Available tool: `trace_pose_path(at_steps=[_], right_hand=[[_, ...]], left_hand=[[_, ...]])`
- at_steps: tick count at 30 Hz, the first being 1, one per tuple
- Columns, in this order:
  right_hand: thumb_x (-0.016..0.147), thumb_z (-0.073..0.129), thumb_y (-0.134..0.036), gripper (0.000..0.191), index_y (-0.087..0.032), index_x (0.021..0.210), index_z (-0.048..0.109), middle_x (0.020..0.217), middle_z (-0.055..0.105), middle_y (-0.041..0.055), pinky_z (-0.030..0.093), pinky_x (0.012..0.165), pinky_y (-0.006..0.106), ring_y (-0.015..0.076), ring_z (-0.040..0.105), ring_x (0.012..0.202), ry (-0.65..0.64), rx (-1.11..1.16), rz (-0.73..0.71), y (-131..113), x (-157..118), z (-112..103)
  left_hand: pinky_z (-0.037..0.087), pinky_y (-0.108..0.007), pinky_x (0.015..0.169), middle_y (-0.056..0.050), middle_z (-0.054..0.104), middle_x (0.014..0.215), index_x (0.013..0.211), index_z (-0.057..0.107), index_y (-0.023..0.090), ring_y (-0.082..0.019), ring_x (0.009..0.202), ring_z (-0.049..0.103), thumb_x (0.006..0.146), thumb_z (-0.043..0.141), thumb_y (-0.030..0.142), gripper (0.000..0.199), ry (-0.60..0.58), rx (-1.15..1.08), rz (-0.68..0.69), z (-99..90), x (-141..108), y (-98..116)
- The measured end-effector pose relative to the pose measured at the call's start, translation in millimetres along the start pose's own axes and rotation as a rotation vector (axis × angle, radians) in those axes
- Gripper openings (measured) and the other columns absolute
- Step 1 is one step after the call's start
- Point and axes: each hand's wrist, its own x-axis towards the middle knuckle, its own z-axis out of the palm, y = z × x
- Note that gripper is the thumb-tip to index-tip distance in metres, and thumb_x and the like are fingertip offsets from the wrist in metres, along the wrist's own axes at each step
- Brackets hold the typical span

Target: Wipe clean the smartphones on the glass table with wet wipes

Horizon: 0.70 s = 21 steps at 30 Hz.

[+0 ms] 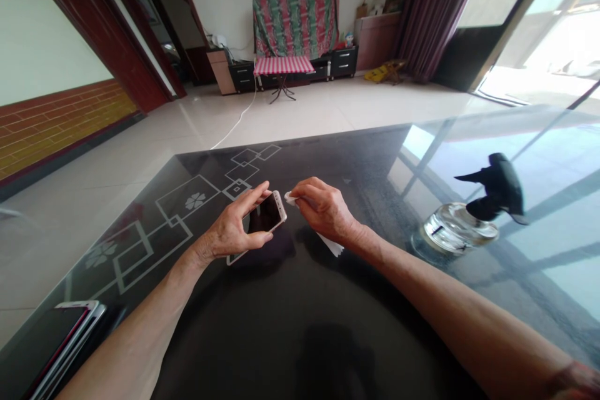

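Near the middle of the dark glossy table, my left hand (234,225) grips a smartphone (267,215) by its edges, thumb on the near side and fingers on the far side. The phone is tilted, with its dark screen facing up toward me and a light frame around it. Just right of the phone, my right hand (325,209) pinches a crumpled white tissue (290,199), whose loose end hangs out below the palm. A small gap separates the tissue from the phone. The lower corner of a white-edged item (235,258) shows beneath my left hand.
A clear spray bottle (459,228) with a black trigger head stands on the table (281,325) at the right. Several stacked phones or tablets (60,344) lie at the lower left. Beyond the table are a small striped table (284,65) and a cloth-covered object (295,22).
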Motion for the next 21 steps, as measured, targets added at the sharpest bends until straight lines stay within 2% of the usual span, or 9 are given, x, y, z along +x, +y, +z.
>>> trace_pose_path(at_steps=[14,21], right_hand=[[0.084,0.053,-0.007,0.02,-0.018,0.091,0.068,0.094,0.066,0.0062,0.052,0.077,0.027,0.0145,0.063,0.084,-0.057,0.1,-0.112,-10.8,-1.1,1.2],[0.085,0.054,-0.008,0.019,-0.019,0.09,0.068,0.092,0.066,0.005,0.052,0.076,0.026,0.014,0.063,0.083,-0.043,0.075,-0.058,-8.1,-0.8,0.9]], left_hand=[[0.035,-0.05,0.114,-0.01,0.051,0.138,0.15,0.032,0.024,-0.031,0.134,0.045,0.067,0.077,0.024,0.094,0.041,-0.064,-0.03,-1.4,1.0,-1.1],[0.035,-0.051,0.114,-0.01,0.053,0.137,0.149,0.034,0.023,-0.032,0.132,0.046,0.065,0.078,0.024,0.095,0.02,-0.126,-0.056,2.1,2.1,3.5]])
